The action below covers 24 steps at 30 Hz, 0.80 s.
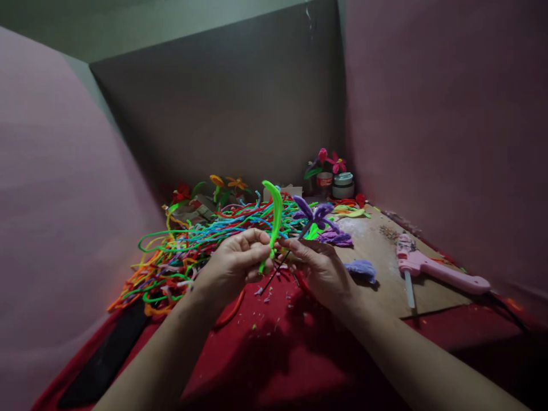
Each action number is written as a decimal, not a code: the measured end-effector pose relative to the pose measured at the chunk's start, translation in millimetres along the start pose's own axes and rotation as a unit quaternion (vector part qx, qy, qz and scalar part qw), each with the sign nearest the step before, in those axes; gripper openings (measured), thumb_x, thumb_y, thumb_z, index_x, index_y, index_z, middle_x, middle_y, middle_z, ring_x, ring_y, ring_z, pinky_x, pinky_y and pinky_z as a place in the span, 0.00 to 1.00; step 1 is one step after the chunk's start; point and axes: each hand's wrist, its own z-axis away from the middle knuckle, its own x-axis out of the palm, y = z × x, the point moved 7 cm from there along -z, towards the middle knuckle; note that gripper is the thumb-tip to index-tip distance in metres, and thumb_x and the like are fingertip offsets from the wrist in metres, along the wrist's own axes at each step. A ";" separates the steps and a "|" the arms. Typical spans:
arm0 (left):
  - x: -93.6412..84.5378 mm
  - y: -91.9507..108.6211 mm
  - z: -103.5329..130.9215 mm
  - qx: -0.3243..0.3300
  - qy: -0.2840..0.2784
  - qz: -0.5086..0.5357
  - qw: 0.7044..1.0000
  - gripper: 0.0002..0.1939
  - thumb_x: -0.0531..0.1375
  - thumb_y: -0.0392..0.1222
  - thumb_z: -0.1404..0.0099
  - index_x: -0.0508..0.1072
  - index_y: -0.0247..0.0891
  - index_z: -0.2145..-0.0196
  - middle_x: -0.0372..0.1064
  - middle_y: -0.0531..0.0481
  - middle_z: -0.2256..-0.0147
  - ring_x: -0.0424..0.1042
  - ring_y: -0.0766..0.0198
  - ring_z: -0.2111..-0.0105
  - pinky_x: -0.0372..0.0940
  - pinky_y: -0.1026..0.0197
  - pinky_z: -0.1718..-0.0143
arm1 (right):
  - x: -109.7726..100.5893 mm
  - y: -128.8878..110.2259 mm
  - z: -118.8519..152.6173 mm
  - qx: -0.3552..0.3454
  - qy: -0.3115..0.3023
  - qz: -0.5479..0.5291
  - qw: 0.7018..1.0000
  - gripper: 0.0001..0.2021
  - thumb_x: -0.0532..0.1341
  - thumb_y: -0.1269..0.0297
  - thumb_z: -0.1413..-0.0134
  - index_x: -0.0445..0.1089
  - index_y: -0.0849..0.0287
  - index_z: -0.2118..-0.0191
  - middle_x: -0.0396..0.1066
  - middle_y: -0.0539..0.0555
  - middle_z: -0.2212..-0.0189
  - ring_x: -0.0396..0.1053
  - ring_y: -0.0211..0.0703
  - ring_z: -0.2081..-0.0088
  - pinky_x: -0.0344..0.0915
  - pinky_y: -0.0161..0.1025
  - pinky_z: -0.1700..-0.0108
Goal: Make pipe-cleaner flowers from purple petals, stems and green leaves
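My left hand point(242, 257) is closed, with thumb and fingers pinching the base of a bright green pipe-cleaner leaf point(276, 214) that stands upright and curves left at its tip. Close beside it, my right hand point(321, 268) grips the thin dark stem of a purple pipe-cleaner flower point(315, 214). The stem runs slantwise down between both hands, its lower end sticking out below them. The leaf's base is at the stem or just beside it; I cannot tell whether they are joined.
A heap of coloured pipe cleaners point(205, 228) spreads behind and left. To the right, a pink glue gun point(440, 271) lies on a brown board point(385, 297) near a purple bundle point(362, 270). Finished flowers point(337, 164) and a lidded jar point(343, 186) stand at the back. A black strip point(105, 354) lies front left.
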 end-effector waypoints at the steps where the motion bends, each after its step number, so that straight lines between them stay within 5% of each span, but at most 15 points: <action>1: 1.9 -5.6 1.4 0.000 -0.004 0.000 1.000 0.08 0.63 0.36 0.46 0.66 0.36 0.69 0.65 0.55 0.80 0.59 0.76 0.83 0.47 0.75 0.86 | 0.3 1.7 -0.3 -0.001 -0.006 0.013 1.000 0.11 0.59 0.56 0.49 0.75 0.56 0.67 0.70 0.52 0.74 0.65 0.41 0.71 0.61 0.41 0.66; 5: 1.4 -19.1 0.4 0.031 -0.007 -0.024 0.999 0.08 0.62 0.38 0.45 0.66 0.36 0.69 0.65 0.56 0.80 0.58 0.76 0.83 0.48 0.73 0.84 | 1.4 8.2 -0.2 0.004 -0.034 0.072 0.997 0.11 0.59 0.55 0.50 0.75 0.54 0.69 0.71 0.51 0.76 0.65 0.43 0.71 0.61 0.40 0.68; 12: -21.1 -30.2 -3.4 0.045 0.085 -0.066 0.993 0.08 0.63 0.41 0.48 0.70 0.33 0.74 0.62 0.56 0.80 0.51 0.77 0.83 0.44 0.70 0.82 | -2.2 19.5 -1.3 0.020 -0.025 0.109 0.994 0.11 0.59 0.55 0.50 0.74 0.55 0.73 0.69 0.50 0.76 0.64 0.40 0.73 0.59 0.39 0.69; 24: -14.0 -25.0 4.7 0.070 0.109 -0.140 0.982 0.07 0.62 0.41 0.47 0.73 0.34 0.76 0.57 0.58 0.84 0.49 0.75 0.83 0.45 0.68 0.82 | 2.0 29.9 -0.6 0.066 -0.034 0.046 0.996 0.13 0.63 0.56 0.54 0.75 0.58 0.65 0.72 0.53 0.70 0.65 0.42 0.67 0.60 0.37 0.67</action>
